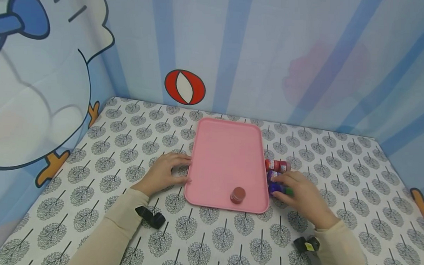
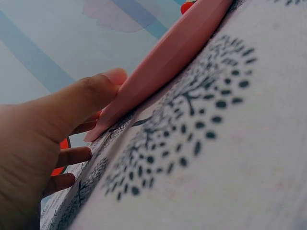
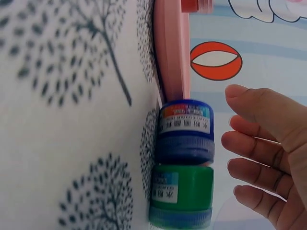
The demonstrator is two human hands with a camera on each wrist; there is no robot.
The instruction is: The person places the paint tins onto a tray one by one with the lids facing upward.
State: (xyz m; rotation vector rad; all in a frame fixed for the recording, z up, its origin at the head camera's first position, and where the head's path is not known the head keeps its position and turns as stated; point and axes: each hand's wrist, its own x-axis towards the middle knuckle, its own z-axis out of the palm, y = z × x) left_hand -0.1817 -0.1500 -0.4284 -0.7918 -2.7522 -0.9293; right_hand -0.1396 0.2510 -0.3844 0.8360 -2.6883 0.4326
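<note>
Both sets of fingers [image 3: 259, 146] apart | left hand [image 1: 162, 173] touching tray [image 1: 226, 156] | right hand [image 1: 305, 196] near green jar [image 3: 189, 189]

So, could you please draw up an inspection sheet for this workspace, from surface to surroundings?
Surface: white cloth with a dark tree print.
Job's things: pink tray holding a brown jar near its front edge; outside its right side, reddish jars, a purple jar, and a blue jar and green jar on their sides, end to end.
Clutter: nothing seen.
Hands: left hand touches the tray's left rim; right hand is over the jars, contact unclear.
Cables: nothing seen.
Surroundings: blue-striped backdrop with cartoon prints.
</note>
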